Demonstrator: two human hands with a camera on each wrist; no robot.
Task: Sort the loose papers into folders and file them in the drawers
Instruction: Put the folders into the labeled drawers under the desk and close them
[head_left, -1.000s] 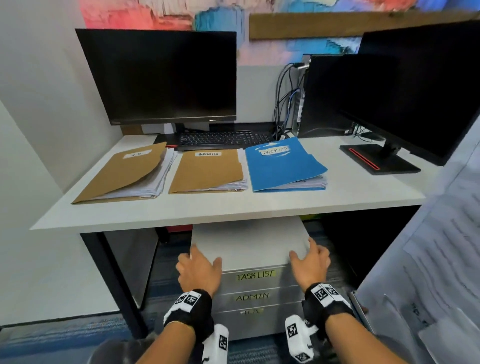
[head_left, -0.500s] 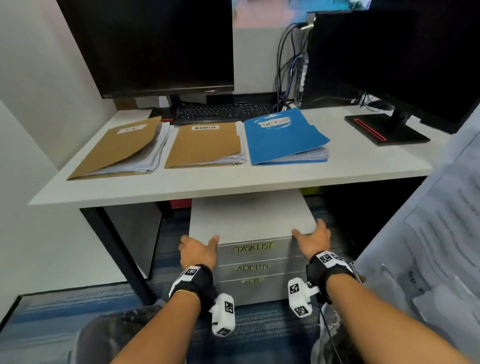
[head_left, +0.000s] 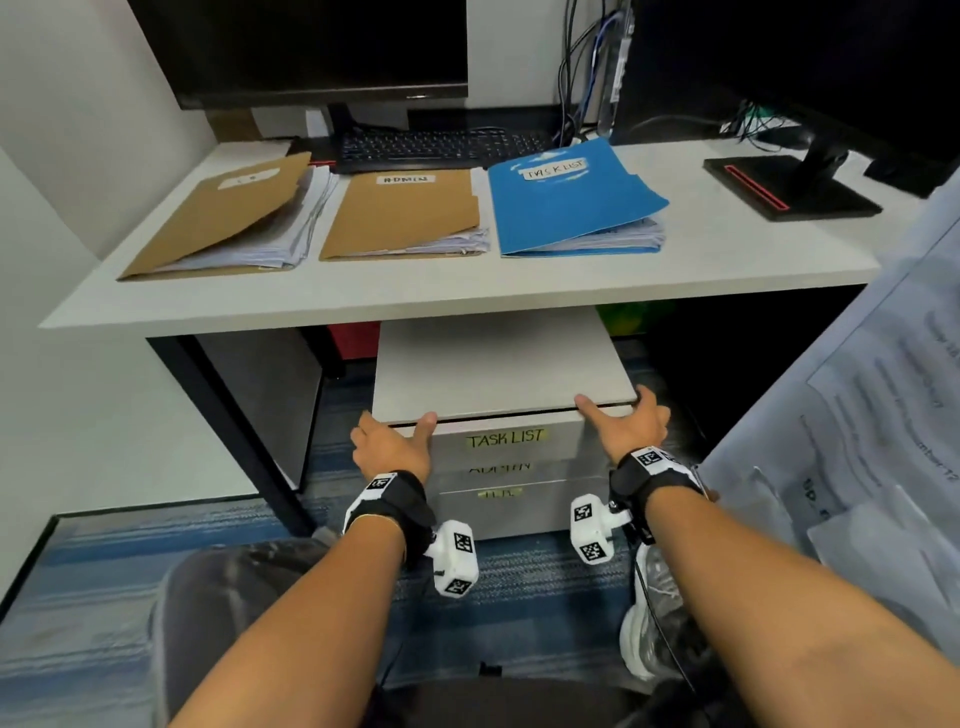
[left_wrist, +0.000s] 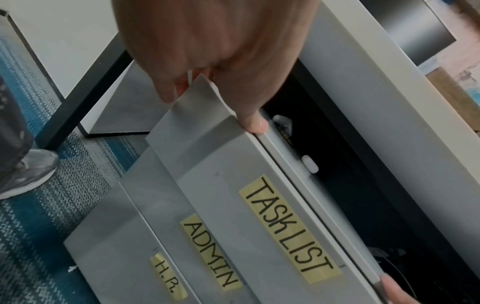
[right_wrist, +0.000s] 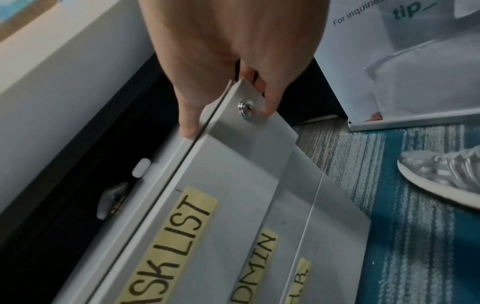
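Note:
A grey three-drawer cabinet (head_left: 498, 364) stands under the desk, its drawers labelled TASK LIST, ADMIN and H.R. The TASK LIST drawer (head_left: 506, 441) is pulled out a little, with a dark gap behind its front (left_wrist: 233, 185). My left hand (head_left: 395, 431) grips the front's left end and my right hand (head_left: 618, 421) grips the right end, near the lock (right_wrist: 245, 109). Each thumb lies on the top edge. On the desk lie a brown folder with an unreadable label (head_left: 228, 213), a brown ADMIN folder (head_left: 405, 213) and a blue TASK LIST folder (head_left: 566, 202), all holding papers.
Two dark monitors, a keyboard (head_left: 441, 148) and a monitor stand (head_left: 789, 187) sit at the back of the white desk (head_left: 467, 296). A black desk leg (head_left: 234, 431) stands left of the cabinet. A large printed banner (head_left: 872, 441) leans at the right. My shoes rest on the blue carpet.
My hands slid from the cabinet top down to the ends of the TASK LIST drawer front, and the drawer has come out slightly. The head view tilted downward.

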